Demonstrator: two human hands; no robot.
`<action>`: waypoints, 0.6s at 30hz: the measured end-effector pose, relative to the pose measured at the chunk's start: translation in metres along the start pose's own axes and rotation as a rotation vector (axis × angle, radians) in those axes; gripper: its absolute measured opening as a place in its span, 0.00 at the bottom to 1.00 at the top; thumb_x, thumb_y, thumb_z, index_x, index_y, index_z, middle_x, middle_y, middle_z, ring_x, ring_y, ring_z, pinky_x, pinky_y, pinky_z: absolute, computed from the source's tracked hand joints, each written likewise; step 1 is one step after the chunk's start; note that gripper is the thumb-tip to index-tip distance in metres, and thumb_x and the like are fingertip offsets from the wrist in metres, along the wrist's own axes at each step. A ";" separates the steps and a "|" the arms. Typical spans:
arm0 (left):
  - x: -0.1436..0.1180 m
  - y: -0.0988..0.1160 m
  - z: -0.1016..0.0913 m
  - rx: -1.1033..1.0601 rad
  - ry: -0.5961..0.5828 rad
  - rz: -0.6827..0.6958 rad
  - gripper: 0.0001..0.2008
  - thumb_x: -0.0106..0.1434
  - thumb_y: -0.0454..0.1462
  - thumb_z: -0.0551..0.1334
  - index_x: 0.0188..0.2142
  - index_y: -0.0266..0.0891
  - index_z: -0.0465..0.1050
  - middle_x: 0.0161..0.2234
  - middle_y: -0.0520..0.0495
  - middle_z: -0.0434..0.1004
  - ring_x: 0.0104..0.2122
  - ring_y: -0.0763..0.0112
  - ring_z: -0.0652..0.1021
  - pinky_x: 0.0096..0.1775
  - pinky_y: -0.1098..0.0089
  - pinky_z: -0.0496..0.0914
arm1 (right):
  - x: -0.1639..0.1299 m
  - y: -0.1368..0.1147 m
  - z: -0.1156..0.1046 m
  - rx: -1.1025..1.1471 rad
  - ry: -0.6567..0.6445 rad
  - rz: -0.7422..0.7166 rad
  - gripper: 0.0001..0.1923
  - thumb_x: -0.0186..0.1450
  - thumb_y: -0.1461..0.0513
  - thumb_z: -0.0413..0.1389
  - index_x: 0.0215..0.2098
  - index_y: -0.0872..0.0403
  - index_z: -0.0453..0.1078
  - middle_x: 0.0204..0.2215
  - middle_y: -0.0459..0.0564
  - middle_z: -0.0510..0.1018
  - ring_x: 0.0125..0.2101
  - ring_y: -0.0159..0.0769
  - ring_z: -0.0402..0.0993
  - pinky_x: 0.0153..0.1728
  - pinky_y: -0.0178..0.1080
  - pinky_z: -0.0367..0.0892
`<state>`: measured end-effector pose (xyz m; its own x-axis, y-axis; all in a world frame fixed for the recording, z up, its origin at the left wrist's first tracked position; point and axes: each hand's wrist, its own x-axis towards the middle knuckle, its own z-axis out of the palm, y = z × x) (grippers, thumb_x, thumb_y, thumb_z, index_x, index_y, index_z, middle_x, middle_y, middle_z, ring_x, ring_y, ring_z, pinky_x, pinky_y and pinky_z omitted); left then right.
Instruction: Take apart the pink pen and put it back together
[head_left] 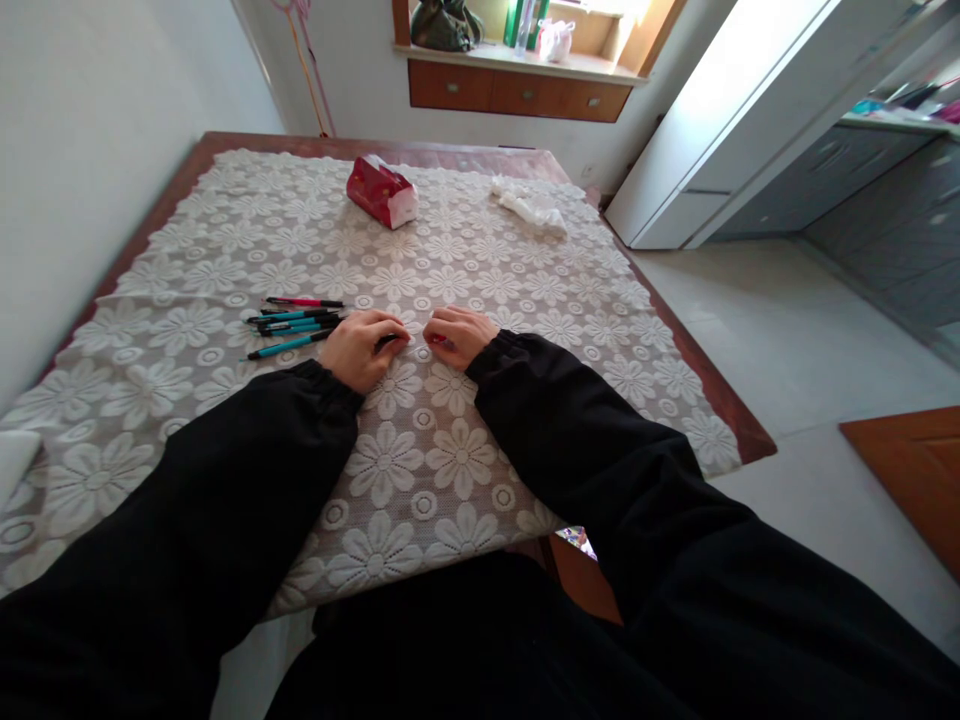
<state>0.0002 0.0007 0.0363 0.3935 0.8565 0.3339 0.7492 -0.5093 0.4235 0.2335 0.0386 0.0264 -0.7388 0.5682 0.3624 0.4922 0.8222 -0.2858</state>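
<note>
My left hand [365,350] rests low over the tablecloth with thumb and fingers pinched together. A bit of something dark shows inside its curl, too hidden to name. Facing it a short gap away, my right hand [460,337] is also closed in a pinch, and a small spot of red shows between its fingers. Just left of my left hand lie several teal and black pens [292,325] in a loose bundle. A red and black pen [304,302] lies along the far side of them.
A lace tablecloth [461,455] with a flower pattern covers the wooden table. Farther back are a red tissue pack [381,192] and a crumpled white plastic bag [531,207]. A white object [16,462] sits at the left edge. Beyond the table's right side stands a white refrigerator [720,110].
</note>
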 end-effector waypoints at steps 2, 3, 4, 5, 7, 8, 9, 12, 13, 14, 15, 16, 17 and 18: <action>0.000 0.001 0.000 -0.013 0.006 -0.013 0.16 0.69 0.44 0.57 0.41 0.40 0.82 0.47 0.43 0.82 0.48 0.58 0.79 0.55 0.58 0.71 | 0.000 0.001 0.000 0.002 0.003 -0.010 0.09 0.70 0.60 0.52 0.38 0.52 0.74 0.38 0.50 0.75 0.38 0.36 0.66 0.41 0.38 0.60; 0.000 0.001 0.000 -0.018 0.009 -0.012 0.16 0.68 0.45 0.58 0.41 0.40 0.82 0.46 0.42 0.82 0.48 0.57 0.79 0.55 0.57 0.71 | 0.000 0.002 0.000 0.004 0.001 -0.012 0.09 0.71 0.59 0.53 0.38 0.51 0.75 0.38 0.50 0.75 0.38 0.36 0.67 0.41 0.38 0.60; 0.000 0.001 0.000 -0.019 0.009 -0.008 0.16 0.68 0.45 0.59 0.41 0.40 0.82 0.46 0.42 0.82 0.48 0.57 0.79 0.55 0.57 0.71 | 0.001 0.004 0.001 0.006 -0.006 -0.014 0.10 0.71 0.58 0.53 0.38 0.51 0.75 0.38 0.50 0.75 0.38 0.36 0.67 0.41 0.38 0.60; 0.001 0.000 0.000 -0.019 0.006 -0.001 0.15 0.67 0.46 0.60 0.40 0.41 0.82 0.47 0.42 0.82 0.48 0.56 0.79 0.56 0.56 0.70 | 0.001 0.005 0.001 0.005 -0.015 -0.014 0.10 0.72 0.57 0.53 0.38 0.51 0.75 0.37 0.49 0.75 0.38 0.36 0.67 0.41 0.38 0.59; 0.001 0.000 0.000 -0.020 -0.003 0.012 0.14 0.65 0.47 0.62 0.40 0.42 0.83 0.47 0.43 0.82 0.49 0.56 0.79 0.57 0.55 0.70 | 0.002 0.007 0.002 0.000 -0.030 -0.008 0.11 0.72 0.54 0.54 0.39 0.51 0.75 0.36 0.49 0.74 0.38 0.36 0.66 0.41 0.38 0.59; 0.001 -0.001 0.000 -0.024 -0.004 0.013 0.14 0.65 0.47 0.62 0.40 0.43 0.83 0.47 0.44 0.82 0.48 0.57 0.79 0.56 0.56 0.70 | 0.003 0.007 0.002 -0.003 -0.034 0.001 0.11 0.72 0.54 0.54 0.40 0.51 0.74 0.35 0.49 0.74 0.37 0.36 0.66 0.41 0.39 0.59; 0.001 -0.001 0.000 -0.030 -0.002 0.014 0.14 0.65 0.47 0.62 0.39 0.43 0.83 0.47 0.44 0.82 0.48 0.57 0.79 0.56 0.56 0.70 | 0.003 0.006 0.002 -0.005 -0.037 0.009 0.11 0.71 0.54 0.55 0.40 0.51 0.74 0.35 0.48 0.74 0.37 0.37 0.66 0.40 0.39 0.59; 0.001 -0.002 0.000 -0.039 -0.003 0.036 0.14 0.65 0.47 0.62 0.39 0.43 0.83 0.46 0.44 0.83 0.47 0.58 0.79 0.55 0.56 0.71 | 0.003 0.001 0.001 -0.024 -0.034 0.020 0.07 0.69 0.58 0.54 0.40 0.52 0.72 0.35 0.49 0.74 0.36 0.37 0.64 0.40 0.39 0.58; 0.001 -0.002 0.000 -0.036 -0.005 0.047 0.14 0.64 0.47 0.63 0.39 0.43 0.83 0.46 0.44 0.83 0.47 0.58 0.79 0.56 0.56 0.70 | 0.002 -0.001 0.001 -0.033 -0.032 0.015 0.06 0.68 0.60 0.54 0.39 0.52 0.72 0.35 0.49 0.75 0.36 0.37 0.64 0.40 0.39 0.58; 0.001 -0.002 0.000 -0.031 -0.006 0.058 0.14 0.64 0.47 0.63 0.39 0.43 0.83 0.46 0.44 0.83 0.47 0.57 0.79 0.56 0.55 0.70 | 0.002 -0.002 0.000 -0.039 -0.032 0.007 0.06 0.66 0.62 0.53 0.39 0.52 0.71 0.36 0.49 0.75 0.36 0.37 0.64 0.40 0.39 0.58; 0.001 -0.002 0.000 -0.026 -0.005 0.064 0.14 0.64 0.47 0.64 0.39 0.43 0.83 0.45 0.44 0.83 0.47 0.57 0.80 0.56 0.55 0.70 | 0.001 -0.002 -0.002 -0.039 -0.034 -0.002 0.07 0.64 0.64 0.53 0.39 0.52 0.71 0.36 0.50 0.75 0.36 0.37 0.65 0.41 0.39 0.58; 0.001 -0.002 0.000 -0.023 -0.003 0.065 0.14 0.64 0.47 0.64 0.39 0.43 0.83 0.45 0.44 0.83 0.47 0.57 0.80 0.56 0.55 0.70 | 0.000 0.000 -0.003 -0.034 -0.039 -0.011 0.08 0.62 0.66 0.52 0.38 0.52 0.71 0.37 0.50 0.75 0.37 0.38 0.65 0.41 0.40 0.59; 0.001 -0.002 0.000 -0.024 -0.002 0.064 0.14 0.64 0.47 0.64 0.39 0.43 0.83 0.45 0.44 0.83 0.46 0.58 0.80 0.56 0.55 0.70 | -0.001 0.003 -0.004 -0.023 -0.041 -0.016 0.10 0.60 0.67 0.52 0.39 0.52 0.71 0.37 0.50 0.75 0.37 0.38 0.65 0.41 0.40 0.59; 0.000 -0.001 0.000 -0.028 -0.004 0.060 0.13 0.64 0.47 0.63 0.38 0.43 0.83 0.45 0.44 0.83 0.46 0.58 0.80 0.55 0.55 0.71 | -0.002 0.008 -0.006 -0.009 -0.040 -0.016 0.11 0.59 0.68 0.51 0.38 0.52 0.71 0.37 0.50 0.75 0.37 0.38 0.65 0.42 0.40 0.59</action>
<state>-0.0006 0.0015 0.0363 0.4392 0.8248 0.3560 0.7091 -0.5616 0.4264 0.2417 0.0445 0.0283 -0.7647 0.5531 0.3307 0.4837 0.8317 -0.2725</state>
